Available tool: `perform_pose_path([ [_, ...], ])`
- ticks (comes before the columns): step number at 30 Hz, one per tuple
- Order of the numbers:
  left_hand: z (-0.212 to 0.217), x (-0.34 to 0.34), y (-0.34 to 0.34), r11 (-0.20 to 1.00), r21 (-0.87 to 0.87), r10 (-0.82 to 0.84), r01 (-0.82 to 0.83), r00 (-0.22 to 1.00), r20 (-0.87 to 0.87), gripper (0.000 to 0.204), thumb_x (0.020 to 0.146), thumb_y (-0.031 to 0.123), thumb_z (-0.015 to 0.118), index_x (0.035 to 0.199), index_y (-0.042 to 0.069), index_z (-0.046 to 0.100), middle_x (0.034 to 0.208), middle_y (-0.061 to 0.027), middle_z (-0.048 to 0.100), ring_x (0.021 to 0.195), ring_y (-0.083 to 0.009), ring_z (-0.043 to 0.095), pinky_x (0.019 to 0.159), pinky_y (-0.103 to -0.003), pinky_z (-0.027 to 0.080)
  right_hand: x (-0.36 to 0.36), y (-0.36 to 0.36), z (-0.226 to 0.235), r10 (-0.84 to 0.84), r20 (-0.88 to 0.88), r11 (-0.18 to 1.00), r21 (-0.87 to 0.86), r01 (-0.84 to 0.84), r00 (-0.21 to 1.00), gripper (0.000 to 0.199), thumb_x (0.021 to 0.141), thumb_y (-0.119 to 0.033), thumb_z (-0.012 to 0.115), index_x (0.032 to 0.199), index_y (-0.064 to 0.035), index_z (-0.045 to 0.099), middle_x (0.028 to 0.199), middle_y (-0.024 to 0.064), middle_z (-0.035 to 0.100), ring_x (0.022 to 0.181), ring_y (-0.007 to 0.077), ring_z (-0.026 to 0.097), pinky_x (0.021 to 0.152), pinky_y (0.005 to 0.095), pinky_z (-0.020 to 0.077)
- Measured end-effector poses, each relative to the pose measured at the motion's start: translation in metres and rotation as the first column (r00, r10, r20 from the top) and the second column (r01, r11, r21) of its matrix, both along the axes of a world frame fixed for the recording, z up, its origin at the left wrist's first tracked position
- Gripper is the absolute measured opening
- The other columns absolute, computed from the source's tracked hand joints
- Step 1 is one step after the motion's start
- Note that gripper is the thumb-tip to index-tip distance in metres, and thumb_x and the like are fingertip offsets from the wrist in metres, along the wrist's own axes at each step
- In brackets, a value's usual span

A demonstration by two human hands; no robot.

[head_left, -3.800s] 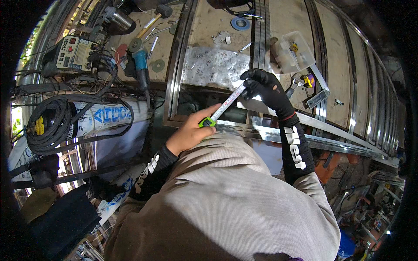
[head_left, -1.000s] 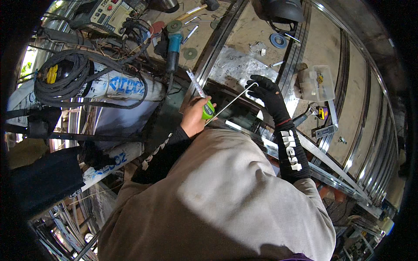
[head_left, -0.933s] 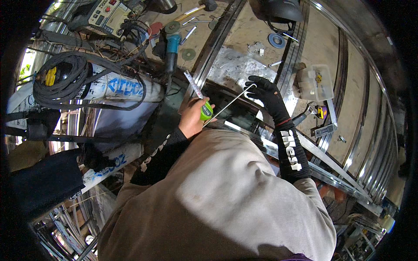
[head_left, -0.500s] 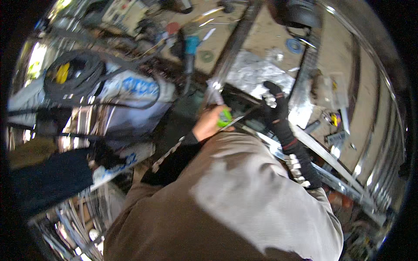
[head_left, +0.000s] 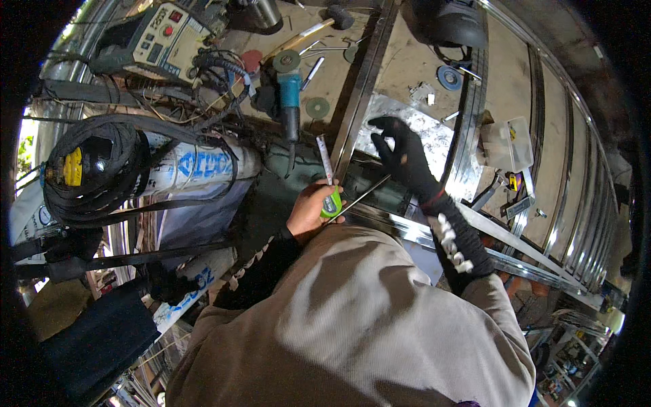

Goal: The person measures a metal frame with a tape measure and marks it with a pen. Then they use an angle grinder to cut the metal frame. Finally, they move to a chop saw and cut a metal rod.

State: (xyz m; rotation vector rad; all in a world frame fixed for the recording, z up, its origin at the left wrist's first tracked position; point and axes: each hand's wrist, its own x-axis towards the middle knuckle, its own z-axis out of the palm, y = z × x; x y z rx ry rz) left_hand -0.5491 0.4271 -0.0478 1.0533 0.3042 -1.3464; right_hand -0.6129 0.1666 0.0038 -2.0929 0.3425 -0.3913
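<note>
My bare left hand (head_left: 308, 216) is closed around a green tape measure (head_left: 331, 204). A short length of its pale blade (head_left: 324, 159) sticks out toward the far side. A thin dark rod (head_left: 363, 197) slants from beside the tape case toward my right wrist; its near end is at my left fingers, and I cannot tell how it is gripped. My black-gloved right hand (head_left: 405, 152) hovers over a shiny, scuffed metal sheet (head_left: 434, 139), its thumb and fingers curved apart with nothing seen between them.
A teal angle grinder (head_left: 289, 108), a hammer (head_left: 302, 37) and grinding discs lie at the far left. Beyond the left arm is a gas cylinder (head_left: 203, 159) with coiled cable (head_left: 95, 210). A welding machine (head_left: 159, 44) stands behind. Metal bars (head_left: 522, 247) and a clear plastic box (head_left: 508, 146) are right.
My right hand has moved left and away from me, off the rod's far end, and its fingers have spread. My left hand still holds the tape measure, slightly lower and further left in view.
</note>
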Motion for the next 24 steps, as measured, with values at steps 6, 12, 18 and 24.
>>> perform_pose_path([
  [6, -0.010, 0.036, 0.027, 0.987, 0.094, -0.161, 0.134, 0.887, 0.432, 0.032, 0.098, 0.023, 0.062, 0.120, -0.001, 0.063, 0.122, -0.0139, 0.066, 0.111, -0.0278, 0.064, 0.088, -0.044, 0.057, 0.154, -0.025, -0.052, 0.196, -0.234, 0.908, -0.324, -0.267, 0.952, 0.031, 0.089, -0.015, 0.063, 0.118, -0.0054, 0.068, 0.108, 0.0209, 0.068, 0.093, 0.0377, 0.069, 0.078, 0.0465, 0.0560],
  [12, 0.012, 0.072, 0.090, 0.929, 0.220, -0.239, 0.299, 0.027, 0.971, 0.041, 0.087, 0.022, 0.075, 0.119, -0.002, 0.065, 0.127, -0.0191, 0.065, 0.114, -0.0344, 0.064, 0.098, -0.040, 0.052, 0.250, -0.008, -0.091, 0.051, -0.333, 0.725, -0.636, -0.264, 0.942, 0.028, 0.085, -0.015, 0.061, 0.111, -0.0036, 0.065, 0.106, 0.0192, 0.065, 0.093, 0.0423, 0.065, 0.081, 0.0512, 0.0533],
  [18, 0.013, 0.090, 0.125, 0.986, 0.136, -0.161, 0.101, 0.810, 0.564, 0.045, 0.084, 0.014, 0.075, 0.125, 0.000, 0.063, 0.122, -0.0187, 0.066, 0.107, -0.0330, 0.066, 0.093, -0.038, 0.054, 0.269, -0.029, -0.105, 0.264, -0.431, 0.478, -0.719, -0.505, 0.863, 0.030, 0.086, -0.017, 0.061, 0.112, -0.0021, 0.063, 0.114, 0.0185, 0.064, 0.106, 0.0373, 0.061, 0.086, 0.0507, 0.0505],
  [24, 0.009, 0.109, 0.105, 0.986, 0.132, -0.157, 0.097, 0.792, 0.590, 0.039, 0.094, 0.014, 0.066, 0.132, 0.006, 0.062, 0.108, -0.0088, 0.065, 0.089, -0.0196, 0.067, 0.080, -0.033, 0.058, 0.190, -0.062, -0.071, 0.131, -0.243, 0.938, -0.284, -0.199, 0.961, 0.025, 0.093, -0.013, 0.063, 0.116, -0.0010, 0.063, 0.092, 0.0223, 0.068, 0.089, 0.0364, 0.067, 0.079, 0.0424, 0.0528],
])
